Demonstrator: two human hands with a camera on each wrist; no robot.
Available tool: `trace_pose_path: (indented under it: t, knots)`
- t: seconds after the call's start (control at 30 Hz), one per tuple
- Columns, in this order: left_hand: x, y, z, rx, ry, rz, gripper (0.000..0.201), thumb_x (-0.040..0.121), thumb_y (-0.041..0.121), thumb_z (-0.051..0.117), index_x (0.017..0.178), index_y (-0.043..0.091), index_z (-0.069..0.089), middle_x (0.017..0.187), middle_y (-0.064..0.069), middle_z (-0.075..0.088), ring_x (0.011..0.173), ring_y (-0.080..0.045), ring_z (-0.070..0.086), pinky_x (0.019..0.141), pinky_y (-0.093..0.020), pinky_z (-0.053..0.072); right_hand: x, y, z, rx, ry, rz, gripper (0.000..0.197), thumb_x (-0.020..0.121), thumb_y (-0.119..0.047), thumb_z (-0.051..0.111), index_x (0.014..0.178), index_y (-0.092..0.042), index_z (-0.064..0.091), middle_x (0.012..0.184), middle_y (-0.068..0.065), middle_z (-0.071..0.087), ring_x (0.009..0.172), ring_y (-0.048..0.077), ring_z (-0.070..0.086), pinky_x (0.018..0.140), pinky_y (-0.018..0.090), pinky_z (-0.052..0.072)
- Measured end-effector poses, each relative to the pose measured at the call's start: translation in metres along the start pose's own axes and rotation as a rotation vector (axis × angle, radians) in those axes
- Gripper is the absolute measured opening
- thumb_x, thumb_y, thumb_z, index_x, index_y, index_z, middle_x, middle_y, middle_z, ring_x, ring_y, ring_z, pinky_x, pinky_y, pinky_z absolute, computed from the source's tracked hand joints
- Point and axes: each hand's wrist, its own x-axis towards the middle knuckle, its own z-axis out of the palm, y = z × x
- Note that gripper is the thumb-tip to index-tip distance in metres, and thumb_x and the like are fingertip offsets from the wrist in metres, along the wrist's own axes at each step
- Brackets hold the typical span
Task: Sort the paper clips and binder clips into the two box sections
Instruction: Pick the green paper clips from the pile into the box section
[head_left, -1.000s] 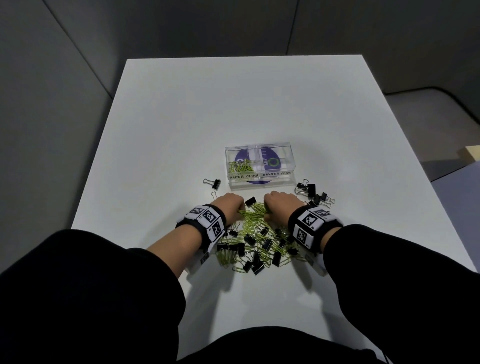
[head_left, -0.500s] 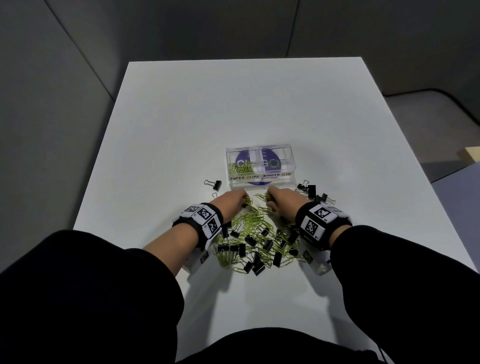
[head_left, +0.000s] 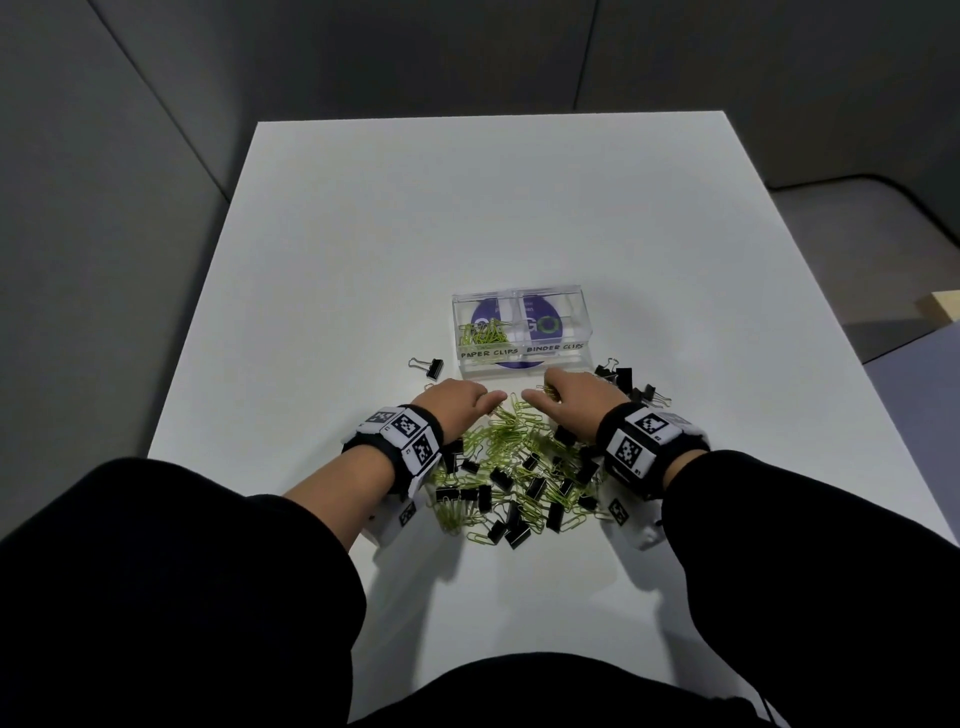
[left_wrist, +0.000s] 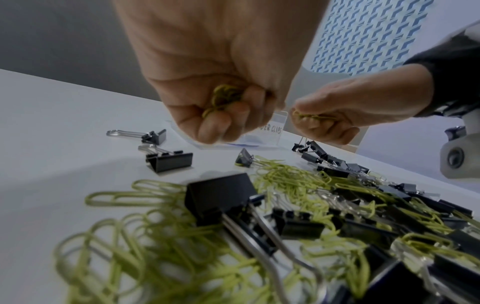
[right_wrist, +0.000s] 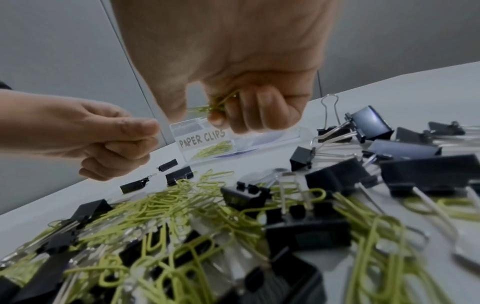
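Grey padded walls close round a white counter (head_left: 363, 249), matte and smooth.

Paper clips (head_left: 511, 441): yellow-green coated wire, thin loops, lying in a loose tangle at the near middle of the counter, mixed through with binder clips (head_left: 535, 486). A small heap already sits in the left section of the box (head_left: 521, 304), the one lettered PAPER CLIPS. Judged very light and springy; the loops hook one another, so a pinch is likely to drag extras or a binder clip along. Best taken as a small bunch at the top of the pile, fingertips closing across the wire.

Binder clips: black folded sheet metal, wedge-shaped, with silver wire handles, some flipped out. Stiffer and heavier than the wire clips, by the look; the body or the handle loops give a sure hold. A loose cluster (head_left: 631, 382) lies right of the box, one stray (head_left: 428, 366) to its left. The right section, lettered BINDER CLIPS, looks unfilled.

Left hand (head_left: 454, 402): grip narrow, fingers curled in on a bunch of paper clips, seen from the left wrist view (left_wrist: 223, 98). It hangs just above the far edge of the pile.

Right hand (head_left: 571, 397): grip narrow too, thumb and fingers pinching several paper clips, ends poking out (right_wrist: 215, 105). It sits just near of the box front.

Box: clear hard plastic, two sections side by side, purple disc showing through the floor. Light; a knock could shift it.
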Motion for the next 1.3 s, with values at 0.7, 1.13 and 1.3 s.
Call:
trace_pose_path:
  t: [0.7,1.13,1.3]
  knots:
    - [0.005,0.017,0.021,0.409,0.004,0.132,0.035,0.091,0.038,0.052,0.114,0.012,0.05,0.112,-0.007,0.063,0.105,-0.026,0.058,0.078,-0.034,0.045,-0.018,-0.001,0.017,-0.409,-0.159,-0.216,0.037,0.098,-0.038,0.036,0.127,-0.015,0.037,0.107,0.007,0.067,0.093,0.028,0.063,0.073,0.034,0.047]
    - [0.001,0.012,0.017,0.218,-0.009,0.129,0.035,0.095,0.034,0.046,0.115,0.007,0.055,0.117,-0.01,0.052,0.105,-0.026,0.055,0.086,-0.037,0.044,-0.013,0.0,0.017,-0.374,-0.191,-0.154,0.029,0.099,-0.032,0.038,0.114,-0.008,0.046,0.106,0.012,0.065,0.095,0.03,0.061,0.075,0.035,0.046]
    - [-0.005,0.008,0.006,0.097,0.052,0.113,0.032,0.096,0.03,0.046,0.108,0.002,0.052,0.115,-0.01,0.048,0.095,-0.028,0.055,0.083,-0.034,0.043,-0.011,-0.009,0.003,-0.294,-0.218,-0.166,0.03,0.098,-0.031,0.04,0.115,-0.007,0.048,0.109,0.014,0.063,0.094,0.028,0.06,0.081,0.036,0.046]
